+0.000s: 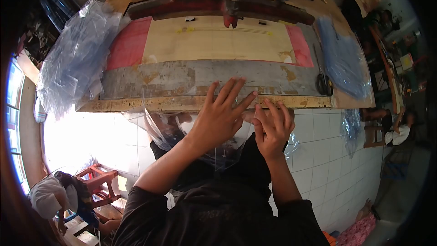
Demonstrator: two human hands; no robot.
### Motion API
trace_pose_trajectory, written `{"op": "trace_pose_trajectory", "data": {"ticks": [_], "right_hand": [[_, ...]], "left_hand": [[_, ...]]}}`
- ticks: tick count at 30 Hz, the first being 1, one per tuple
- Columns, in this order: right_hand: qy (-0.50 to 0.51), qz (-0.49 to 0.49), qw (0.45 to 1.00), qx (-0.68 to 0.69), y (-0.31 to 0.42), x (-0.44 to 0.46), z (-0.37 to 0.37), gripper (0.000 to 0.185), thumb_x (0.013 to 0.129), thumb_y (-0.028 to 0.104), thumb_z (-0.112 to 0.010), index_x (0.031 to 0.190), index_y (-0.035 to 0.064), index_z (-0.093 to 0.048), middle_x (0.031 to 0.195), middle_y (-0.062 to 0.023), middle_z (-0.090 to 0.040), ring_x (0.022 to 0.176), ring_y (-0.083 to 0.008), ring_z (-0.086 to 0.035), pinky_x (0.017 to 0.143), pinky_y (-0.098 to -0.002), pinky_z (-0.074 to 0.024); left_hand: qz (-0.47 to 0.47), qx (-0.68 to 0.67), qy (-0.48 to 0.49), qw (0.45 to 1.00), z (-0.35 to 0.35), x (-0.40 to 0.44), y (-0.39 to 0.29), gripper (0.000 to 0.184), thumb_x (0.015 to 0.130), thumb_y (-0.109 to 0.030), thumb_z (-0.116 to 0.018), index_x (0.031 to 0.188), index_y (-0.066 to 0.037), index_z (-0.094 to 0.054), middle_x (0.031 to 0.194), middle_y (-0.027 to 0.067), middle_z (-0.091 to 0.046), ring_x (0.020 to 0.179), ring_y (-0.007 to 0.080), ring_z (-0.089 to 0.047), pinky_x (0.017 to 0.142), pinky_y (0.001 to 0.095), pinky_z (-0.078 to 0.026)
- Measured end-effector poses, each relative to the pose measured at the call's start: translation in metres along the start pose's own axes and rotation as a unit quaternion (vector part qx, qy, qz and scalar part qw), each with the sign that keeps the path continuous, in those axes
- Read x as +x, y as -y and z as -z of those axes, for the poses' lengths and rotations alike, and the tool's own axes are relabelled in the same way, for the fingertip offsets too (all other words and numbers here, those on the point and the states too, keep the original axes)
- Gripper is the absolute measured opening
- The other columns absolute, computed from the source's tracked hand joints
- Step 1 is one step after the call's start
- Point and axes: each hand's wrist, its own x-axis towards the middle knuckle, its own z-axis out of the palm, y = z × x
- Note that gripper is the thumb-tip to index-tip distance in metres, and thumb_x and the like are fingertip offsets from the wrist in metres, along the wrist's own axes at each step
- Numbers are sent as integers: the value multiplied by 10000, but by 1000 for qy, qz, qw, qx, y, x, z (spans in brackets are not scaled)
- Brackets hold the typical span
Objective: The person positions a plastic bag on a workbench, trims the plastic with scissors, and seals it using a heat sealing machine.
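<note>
My left hand (221, 111) lies palm down with spread fingers over the front edge of the worktable, its fingertips reaching the grey board (175, 79). Below it, a clear plastic sheet (223, 155) hangs from the table edge over my lap. Close beside it, my right hand (274, 132) is curled, thumb near the index finger, at a see-through piece of plastic between the two hands. Its exact grip is partly hidden. Behind my hands lies a cream panel (218, 41) with pink ends, under a dark red metal bar (191, 8).
Crumpled clear plastic (75, 59) is heaped at the left. Bluish plastic sheets (343, 59) and black-handled scissors (324, 84) lie at the right. A red stool (98, 184) stands at lower left near another person (54, 198); more people sit at far right.
</note>
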Motion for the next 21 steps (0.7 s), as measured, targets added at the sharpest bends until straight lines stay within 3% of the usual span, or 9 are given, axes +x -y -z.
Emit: {"op": "trace_pose_trajectory", "data": {"ticks": [4,9,14,21], "right_hand": [[13,13,1000,11,-16,1,2,331,1043,365,-668,1308,199,-777,1431,-23,-677,1373,-323,-563,1126,-477,-357],[-2,-5,997,83,-12,9,4,334,1028,402,-685,1312,253,-777,1427,-13,-684,1367,-302,-576,1110,-472,-371],[-4,27,999,16,-8,8,1,329,1026,380,-689,1285,199,-783,1398,-20,-693,1343,-297,-601,1098,-464,-372],[1,22,997,72,-13,9,-2,330,1018,366,-709,1287,188,-782,1416,4,-681,1357,-278,-598,1078,-456,-377]], "left_hand": [[0,-4,9,1000,1,1,1,710,982,-302,-669,1648,-280,-423,1733,163,-303,1597,390,-289,1265,672,-223],[4,-4,-5,1000,-5,1,0,737,945,-282,-682,1641,-280,-439,1724,185,-311,1594,406,-292,1243,710,-230],[14,2,-11,1000,-8,5,-7,778,891,-256,-698,1630,-283,-459,1718,201,-316,1593,426,-288,1224,746,-230],[-3,20,20,1000,-1,-2,-10,774,892,-269,-688,1630,-253,-456,1735,185,-294,1608,429,-255,1231,741,-228]]}}
